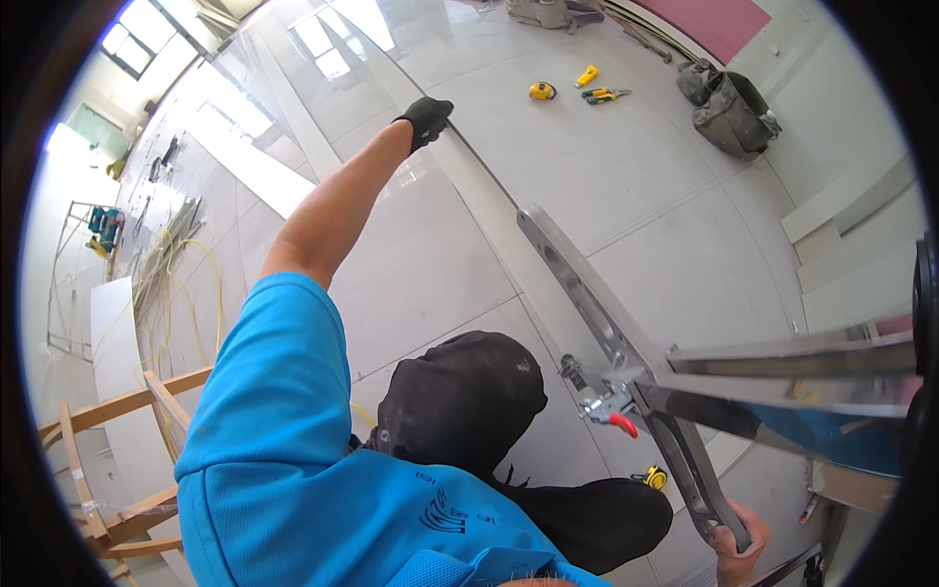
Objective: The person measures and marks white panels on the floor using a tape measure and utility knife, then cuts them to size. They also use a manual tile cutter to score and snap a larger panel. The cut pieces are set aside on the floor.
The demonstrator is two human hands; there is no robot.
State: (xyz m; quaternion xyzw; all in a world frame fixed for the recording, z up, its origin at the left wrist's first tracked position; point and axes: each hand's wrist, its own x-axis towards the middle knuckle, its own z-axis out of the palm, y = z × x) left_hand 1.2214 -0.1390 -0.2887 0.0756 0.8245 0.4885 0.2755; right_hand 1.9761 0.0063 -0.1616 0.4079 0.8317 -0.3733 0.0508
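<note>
My left hand (pixel 426 121), in a black glove, is closed at the edge of a long, narrow white strip (pixel 479 201) that runs across the floor. Its fingertips are hidden. My bare right hand (pixel 740 550) wraps around the near end of a long metal frame tool (pixel 597 313) with elongated slots. The tool's far end lies over the strip, in line with its edge. Midway along the tool sits a toggle clamp (pixel 608 403) with a red handle tip. A shiny metal arm (pixel 792 367) reaches off to the right, partly blurred.
A yellow tape measure (pixel 542 91), a yellow utility knife (pixel 587 75) and pliers (pixel 604 96) lie ahead on the tiles. A grey tool bag (pixel 736 115) stands far right. Another tape measure (pixel 654 477) is near my knee. Wooden framing (pixel 137 523) stands at left.
</note>
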